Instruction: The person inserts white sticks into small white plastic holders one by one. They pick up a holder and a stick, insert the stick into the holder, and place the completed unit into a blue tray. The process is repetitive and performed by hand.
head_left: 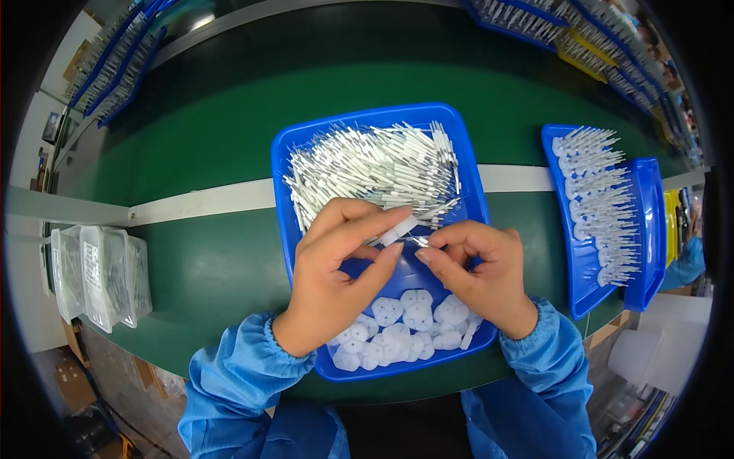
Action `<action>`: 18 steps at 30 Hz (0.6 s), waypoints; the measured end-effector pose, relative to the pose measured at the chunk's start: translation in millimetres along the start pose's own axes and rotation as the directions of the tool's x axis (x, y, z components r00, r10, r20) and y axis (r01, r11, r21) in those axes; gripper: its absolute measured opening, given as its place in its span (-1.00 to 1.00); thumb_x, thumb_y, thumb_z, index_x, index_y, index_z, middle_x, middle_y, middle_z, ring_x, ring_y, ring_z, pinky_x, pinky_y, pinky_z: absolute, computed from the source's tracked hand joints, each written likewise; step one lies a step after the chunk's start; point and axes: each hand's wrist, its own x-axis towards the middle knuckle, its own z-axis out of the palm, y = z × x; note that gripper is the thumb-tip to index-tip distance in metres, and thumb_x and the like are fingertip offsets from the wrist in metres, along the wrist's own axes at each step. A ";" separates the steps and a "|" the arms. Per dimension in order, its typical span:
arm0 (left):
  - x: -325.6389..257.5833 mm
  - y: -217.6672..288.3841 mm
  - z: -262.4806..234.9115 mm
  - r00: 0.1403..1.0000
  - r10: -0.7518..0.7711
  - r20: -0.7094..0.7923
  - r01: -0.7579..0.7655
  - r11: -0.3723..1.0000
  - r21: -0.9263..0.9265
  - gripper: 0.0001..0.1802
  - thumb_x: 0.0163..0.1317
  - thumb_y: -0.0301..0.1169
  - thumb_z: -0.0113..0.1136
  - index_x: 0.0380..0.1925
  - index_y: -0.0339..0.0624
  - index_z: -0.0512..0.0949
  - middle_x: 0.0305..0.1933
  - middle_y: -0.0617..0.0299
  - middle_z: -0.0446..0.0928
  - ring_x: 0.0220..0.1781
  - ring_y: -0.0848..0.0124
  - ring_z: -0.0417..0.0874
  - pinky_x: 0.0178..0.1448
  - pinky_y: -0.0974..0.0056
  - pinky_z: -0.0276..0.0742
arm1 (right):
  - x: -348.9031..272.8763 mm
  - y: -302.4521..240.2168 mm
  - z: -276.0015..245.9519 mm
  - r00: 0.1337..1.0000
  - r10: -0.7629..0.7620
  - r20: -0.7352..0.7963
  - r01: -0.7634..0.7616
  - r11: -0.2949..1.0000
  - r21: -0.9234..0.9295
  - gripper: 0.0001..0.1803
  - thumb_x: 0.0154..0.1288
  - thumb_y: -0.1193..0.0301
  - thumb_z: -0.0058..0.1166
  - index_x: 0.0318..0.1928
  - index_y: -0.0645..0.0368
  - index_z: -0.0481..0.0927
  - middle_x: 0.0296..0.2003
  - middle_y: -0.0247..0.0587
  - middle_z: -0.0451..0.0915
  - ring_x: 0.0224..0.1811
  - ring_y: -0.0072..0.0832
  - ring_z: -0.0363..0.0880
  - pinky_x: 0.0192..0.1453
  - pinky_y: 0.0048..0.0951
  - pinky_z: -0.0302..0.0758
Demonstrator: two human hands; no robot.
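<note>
Over a blue tray [281, 199], my left hand [330, 264] pinches a white plastic disc [399, 230] edgewise between thumb and fingers. My right hand [485, 269] is closed at the fingertips on a thin rod with a metallic tip [419, 241], which meets the disc's underside; whether it sits in a hole is hidden. A heap of white rods with thin metal ends [367, 164] fills the far half of the tray. Several lobed translucent white discs with small holes [397, 343] lie in its near end, below my hands.
Right of the tray, another blue tray [585, 287] carries rows of discs with rods standing in them [600, 206]. A further blue tray [650, 229] adjoins it. Clear plastic boxes [107, 275] stand at the left edge of the green table [206, 268]. Loaded trays [118, 61] rise at both far corners.
</note>
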 end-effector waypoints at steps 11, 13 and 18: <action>3.6 0.0 2.0 0.981 0.184 0.055 -0.192 0.957 0.220 -0.44 0.26 -0.76 0.44 0.27 -0.19 0.79 0.03 0.09 0.74 -0.14 0.37 0.75 -0.10 0.27 0.74 | 1.6 -0.3 0.6 0.994 0.081 0.070 -0.085 0.995 0.049 -0.88 0.45 0.44 0.51 -0.17 0.25 0.84 -0.67 -0.34 0.57 -0.65 -0.71 0.45 -0.53 -0.48 0.31; 6.3 -2.9 -0.1 0.972 0.213 0.096 -0.231 0.934 0.272 -0.43 0.24 -0.76 0.44 0.27 -0.18 0.79 -0.06 0.07 0.81 -0.20 0.31 0.76 -0.12 0.22 0.72 | 0.2 3.1 -0.1 0.991 0.099 0.088 -0.107 0.990 0.092 -0.87 0.47 0.43 0.49 -0.18 0.25 0.84 -0.66 -0.32 0.58 -0.65 -0.71 0.45 -0.54 -0.47 0.30; 2.7 1.7 1.6 0.976 0.196 0.093 -0.217 0.908 0.358 -0.42 0.21 -0.74 0.46 0.26 -0.18 0.80 -0.25 0.07 0.81 -0.28 0.22 0.78 -0.15 0.19 0.71 | 5.7 5.1 1.6 0.985 -0.173 -0.005 0.168 0.965 -0.201 -0.85 0.38 0.37 0.54 -0.22 0.17 0.84 -0.61 -0.38 0.63 -0.62 -0.54 0.55 -0.42 -0.38 0.39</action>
